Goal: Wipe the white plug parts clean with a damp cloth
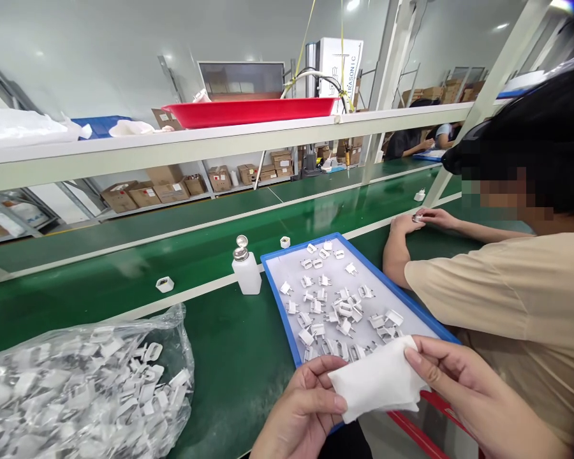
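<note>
Grips folded, soft white cloth [379, 377] by opposite ends with left hand [306, 405] and right hand [473, 386], lower right of frame, near blue-rimmed tray [291, 265]

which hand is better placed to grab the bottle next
Probably the left hand: it is nearer the bottle, while the right hand is farther off to the right. Both hold the cloth.

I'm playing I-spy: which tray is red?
The red tray up on the shelf; the tray below, holding white plugs, is blue-rimmed.
</note>
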### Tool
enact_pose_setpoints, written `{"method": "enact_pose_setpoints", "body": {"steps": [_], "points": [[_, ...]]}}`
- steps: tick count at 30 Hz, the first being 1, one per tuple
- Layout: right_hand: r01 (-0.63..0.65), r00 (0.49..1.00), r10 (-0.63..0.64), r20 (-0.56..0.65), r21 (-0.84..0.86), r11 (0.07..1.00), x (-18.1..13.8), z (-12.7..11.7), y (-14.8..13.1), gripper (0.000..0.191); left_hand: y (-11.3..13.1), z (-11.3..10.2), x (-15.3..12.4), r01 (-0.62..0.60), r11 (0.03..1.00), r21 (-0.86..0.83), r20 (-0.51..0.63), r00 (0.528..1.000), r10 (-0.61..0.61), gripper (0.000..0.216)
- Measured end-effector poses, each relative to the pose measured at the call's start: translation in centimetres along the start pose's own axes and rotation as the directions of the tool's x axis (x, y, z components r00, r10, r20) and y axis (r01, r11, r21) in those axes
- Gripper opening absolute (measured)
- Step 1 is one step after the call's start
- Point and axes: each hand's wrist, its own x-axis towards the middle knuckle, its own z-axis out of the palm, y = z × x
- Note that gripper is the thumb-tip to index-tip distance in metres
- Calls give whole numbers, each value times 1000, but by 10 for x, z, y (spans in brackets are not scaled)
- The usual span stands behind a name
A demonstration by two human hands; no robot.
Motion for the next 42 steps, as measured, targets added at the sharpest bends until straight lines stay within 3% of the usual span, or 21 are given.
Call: {"method": "enact_pose_setpoints", "body": {"steps": [4, 8, 12, 13, 15, 16, 18, 20, 23, 26, 30, 38, 40, 42], "points": [[17, 1000, -14, 21, -145, 989, 1, -2, -1, 46, -4, 2, 1, 27, 1000, -8, 46, 999, -26, 45], [0, 1000, 3, 16, -216, 976, 1, -1, -3, 47, -10, 8, -1, -5, 998, 57, -39, 999, 7, 41], [52, 981, 7, 195, -294, 954, 8, -2, -6, 34, -11, 10, -6, -121, 945, 304, -108, 981, 161, 47], [104, 979, -31, 199, -369, 924, 10, -4, -5, 29, -11, 9, -7, -148, 918, 369, -116, 972, 203, 50], [297, 955, -245, 167, -561, 773, 15, -5, -1, 19, -12, 8, -6, -171, 864, 473, -125, 958, 258, 55], [412, 900, -399, 177, -645, 643, 17, -5, 2, 13, -12, 8, -6, -171, 844, 508, -130, 954, 272, 58], [594, 707, -654, 269, -728, 342, 17, -1, 8, 7, -13, 10, -4, -173, 832, 528, -150, 945, 291, 62], [674, 551, -735, 394, -730, 114, 14, 8, 12, 15, -14, 13, -3, -177, 847, 501, -164, 942, 294, 63], [731, 429, -713, 554, -677, -87, 6, 24, 15, 22, -15, 18, -5, -184, 896, 405, -182, 944, 277, 62], [757, 341, -684, 645, -620, -207, 2, 34, 15, 30, -16, 19, -6, -193, 947, 257, -237, 937, 255, 59], [746, 330, -678, 657, -622, -239, 1, 36, 12, 35, -15, 17, -9, -169, 980, 106, -292, 937, 194, 52], [731, 326, -665, 672, -626, -274, -3, 37, 10, 29, -13, 14, -10, -185, 978, 101, -283, 937, 206, 31], [724, 347, -670, 657, -641, -254, 0, 36, 16, 26, -11, 12, -10, -183, 980, 78, -269, 942, 198, 25], [711, 380, -681, 625, -669, -217, 4, 34, 25, 30, -6, 11, -12, -169, 985, 46, -179, 968, 174, 22]]}}
